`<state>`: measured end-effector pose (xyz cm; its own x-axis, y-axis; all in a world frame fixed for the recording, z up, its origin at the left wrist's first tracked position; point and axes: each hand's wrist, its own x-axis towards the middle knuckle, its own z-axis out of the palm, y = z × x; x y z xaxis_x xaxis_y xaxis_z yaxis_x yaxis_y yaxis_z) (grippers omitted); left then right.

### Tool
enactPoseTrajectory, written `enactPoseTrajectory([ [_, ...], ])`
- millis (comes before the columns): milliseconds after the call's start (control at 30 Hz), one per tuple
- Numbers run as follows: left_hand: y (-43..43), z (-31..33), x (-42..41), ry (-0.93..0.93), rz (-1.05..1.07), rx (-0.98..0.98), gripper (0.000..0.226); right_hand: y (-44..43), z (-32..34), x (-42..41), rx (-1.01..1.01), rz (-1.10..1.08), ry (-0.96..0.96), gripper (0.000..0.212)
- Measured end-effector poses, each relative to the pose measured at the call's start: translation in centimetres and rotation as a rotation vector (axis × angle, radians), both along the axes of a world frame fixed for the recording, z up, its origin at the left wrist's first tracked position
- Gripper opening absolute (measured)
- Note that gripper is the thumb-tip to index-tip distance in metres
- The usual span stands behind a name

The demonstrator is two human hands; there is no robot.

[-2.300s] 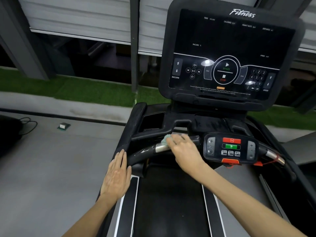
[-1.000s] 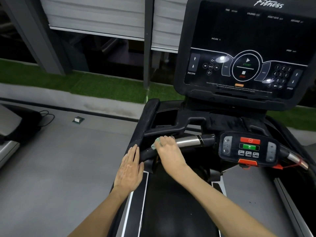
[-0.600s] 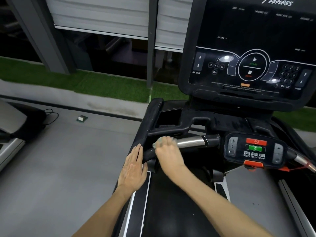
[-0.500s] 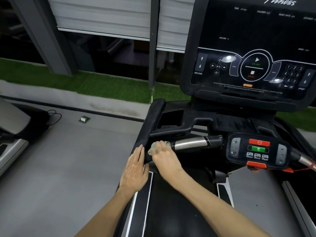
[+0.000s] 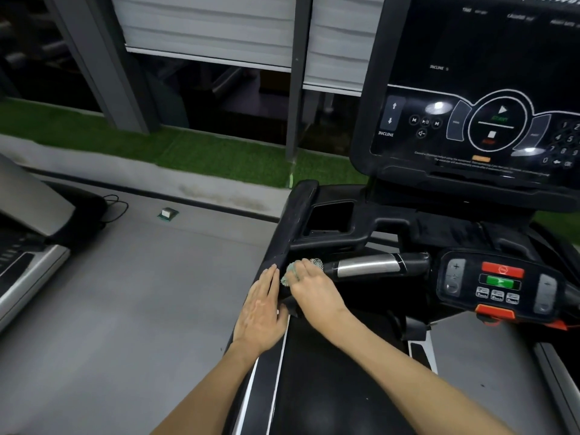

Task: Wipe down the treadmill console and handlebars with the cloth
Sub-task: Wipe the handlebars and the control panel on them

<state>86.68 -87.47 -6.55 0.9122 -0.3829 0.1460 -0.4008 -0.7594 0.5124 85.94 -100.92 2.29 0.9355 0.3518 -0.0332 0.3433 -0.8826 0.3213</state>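
Note:
My right hand grips a small pale green cloth against the left end of the front handlebar, where the black grip meets the side rail. Most of the cloth is hidden under my fingers. My left hand lies flat, fingers straight, on the black left side rail just beside the right hand. The large black console screen stands above at the upper right. A small control panel with red and green buttons sits in the middle of the handlebar.
The black running belt runs under my arms. Grey floor lies to the left, with a small box on it and another machine at the far left edge. A green turf strip and window frames are beyond.
My right hand has slid the cloth leftward along the handlebar, from the silver sensor section to the bar's left end by the rail. My left hand stays flat on the side rail.

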Motion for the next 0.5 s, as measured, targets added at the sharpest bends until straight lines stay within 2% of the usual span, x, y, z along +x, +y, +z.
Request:
enactPoseTrajectory([
  [100, 0.0, 0.1, 0.0, -0.011, 0.01, -0.006, 0.073, -1.7, 1.6, -0.9, 0.119, -0.172, -0.033, 0.046],
  [233, -0.2, 0.1, -0.1, -0.017, 0.034, -0.017, 0.073, -2.9, 2.2, -1.1, 0.14, -0.318, -0.151, 0.048],
  [333, -0.2, 0.0, 0.0, -0.022, 0.022, 0.007, 0.073, -1.5, 1.8, -0.9, 0.065, -0.172, -0.107, 0.041],
  [433, -0.1, 0.0, 0.0, -0.032, 0.003, 0.032, 0.072, 0.0, 0.3, -0.4, 0.085, -0.007, 0.012, 0.037],
  [500, -0.1, 0.1, 0.0, -0.031, -0.001, 0.028, 0.072, 0.1, 0.0, -0.1, 0.122, -0.009, 0.047, 0.039],
])
